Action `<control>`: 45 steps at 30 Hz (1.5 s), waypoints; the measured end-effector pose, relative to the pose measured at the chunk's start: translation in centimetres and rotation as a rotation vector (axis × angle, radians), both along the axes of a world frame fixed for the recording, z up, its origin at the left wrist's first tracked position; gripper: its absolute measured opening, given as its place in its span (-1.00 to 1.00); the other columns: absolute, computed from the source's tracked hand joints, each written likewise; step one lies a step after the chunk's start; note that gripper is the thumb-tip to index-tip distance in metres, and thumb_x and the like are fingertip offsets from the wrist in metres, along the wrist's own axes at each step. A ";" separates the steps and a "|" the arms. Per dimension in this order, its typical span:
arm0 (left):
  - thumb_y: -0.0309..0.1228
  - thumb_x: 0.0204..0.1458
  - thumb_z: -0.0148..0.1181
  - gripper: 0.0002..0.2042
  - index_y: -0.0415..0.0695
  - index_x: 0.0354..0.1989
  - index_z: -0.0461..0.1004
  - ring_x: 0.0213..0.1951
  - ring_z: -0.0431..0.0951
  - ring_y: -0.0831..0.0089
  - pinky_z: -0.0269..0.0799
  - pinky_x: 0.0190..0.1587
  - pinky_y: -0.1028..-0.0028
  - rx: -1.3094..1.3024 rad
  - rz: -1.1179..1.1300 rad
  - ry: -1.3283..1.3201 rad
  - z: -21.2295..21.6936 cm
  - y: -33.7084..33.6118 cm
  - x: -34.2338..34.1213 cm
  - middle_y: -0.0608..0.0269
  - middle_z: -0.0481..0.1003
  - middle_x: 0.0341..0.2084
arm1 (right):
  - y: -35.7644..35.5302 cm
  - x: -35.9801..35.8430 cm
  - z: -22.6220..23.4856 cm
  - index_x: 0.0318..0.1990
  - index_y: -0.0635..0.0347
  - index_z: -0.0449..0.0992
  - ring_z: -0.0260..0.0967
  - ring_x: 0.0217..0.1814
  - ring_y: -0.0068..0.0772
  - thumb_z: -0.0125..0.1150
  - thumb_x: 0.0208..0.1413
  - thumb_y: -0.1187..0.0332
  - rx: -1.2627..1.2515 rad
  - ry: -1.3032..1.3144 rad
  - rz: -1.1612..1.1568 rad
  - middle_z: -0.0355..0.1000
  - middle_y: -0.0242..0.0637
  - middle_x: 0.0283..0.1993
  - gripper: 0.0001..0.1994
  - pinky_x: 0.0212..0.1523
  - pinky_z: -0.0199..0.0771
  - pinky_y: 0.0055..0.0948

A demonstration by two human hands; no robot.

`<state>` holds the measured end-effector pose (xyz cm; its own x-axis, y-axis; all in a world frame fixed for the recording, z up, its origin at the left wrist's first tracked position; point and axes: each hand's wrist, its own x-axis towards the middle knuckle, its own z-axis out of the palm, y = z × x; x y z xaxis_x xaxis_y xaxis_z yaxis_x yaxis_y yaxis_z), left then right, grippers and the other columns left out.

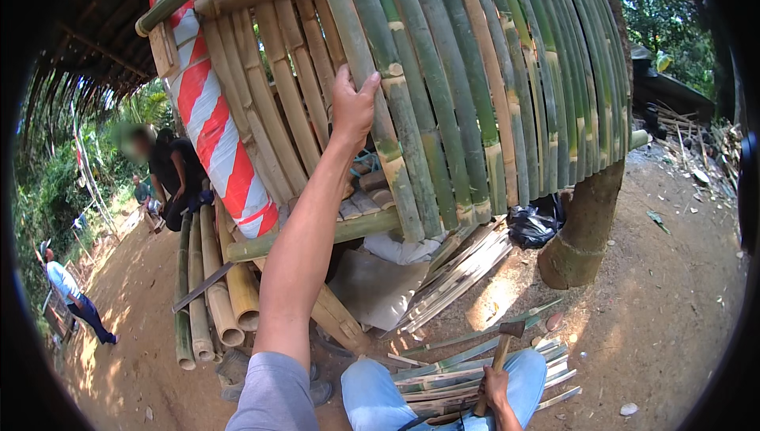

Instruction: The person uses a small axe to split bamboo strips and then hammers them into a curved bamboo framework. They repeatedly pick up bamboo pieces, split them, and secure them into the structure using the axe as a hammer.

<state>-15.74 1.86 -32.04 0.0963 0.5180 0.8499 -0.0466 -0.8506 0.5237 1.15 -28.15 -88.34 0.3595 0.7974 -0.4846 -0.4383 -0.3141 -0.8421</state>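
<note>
My left hand [354, 108] is closed around the near edge of a green bamboo slat [360, 43], thumb on its outer face and fingers mostly hidden behind it. That slat is the end one in a row of upright split-bamboo slats [455, 75] forming a wall. Its lower end hangs past a horizontal bamboo pole [356, 227]. Low down by my knee, my right hand [495, 387] grips the wooden handle of a hammer [502, 352], its dark metal head pointing up. Loose split-bamboo strips [443, 379] lie on the ground beneath and around my legs.
A post wrapped in red-and-white plastic [210, 106] stands left of the wall. Bamboo poles [214, 296] and a long blade [202, 286] lie below it. A thick stump post [582, 233] and a black plastic bag [534, 225] are at right. Two people [75, 292] [176, 170] are farther left.
</note>
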 end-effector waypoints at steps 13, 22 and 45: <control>-0.45 0.19 0.12 -0.72 -0.25 0.01 0.28 -0.23 0.52 0.51 0.52 -0.25 0.47 0.009 0.010 0.009 0.0 -0.1 0.2 0.20 0.47 -0.19 | -0.6 0.6 -0.4 -0.58 0.11 0.21 0.06 -0.81 -0.49 0.08 0.21 0.30 0.019 0.019 -0.014 0.11 -0.43 -0.74 -0.68 -0.78 0.13 -0.43; -0.36 0.18 0.17 -0.62 -0.29 0.07 0.26 -0.09 0.48 0.40 0.40 -0.02 0.40 0.075 0.176 0.093 0.2 0.4 -0.4 0.12 0.46 -0.11 | -0.5 0.7 -0.1 -0.56 0.08 0.19 0.06 -0.79 -0.51 0.10 0.21 0.29 0.002 0.027 0.000 0.10 -0.45 -0.73 -0.68 -0.77 0.13 -0.43; -0.38 0.15 0.13 -0.77 -0.26 -0.11 0.49 -0.14 0.59 0.11 0.47 -0.08 0.26 -1.343 -0.301 0.874 -57.1 -36.0 -3.7 -0.02 0.58 -0.23 | -1.7 4.4 -1.0 -0.10 0.23 0.34 0.10 -0.59 -0.63 -0.02 0.29 0.18 -0.320 0.591 0.228 0.17 -0.50 -0.52 -0.73 -0.61 0.16 -0.60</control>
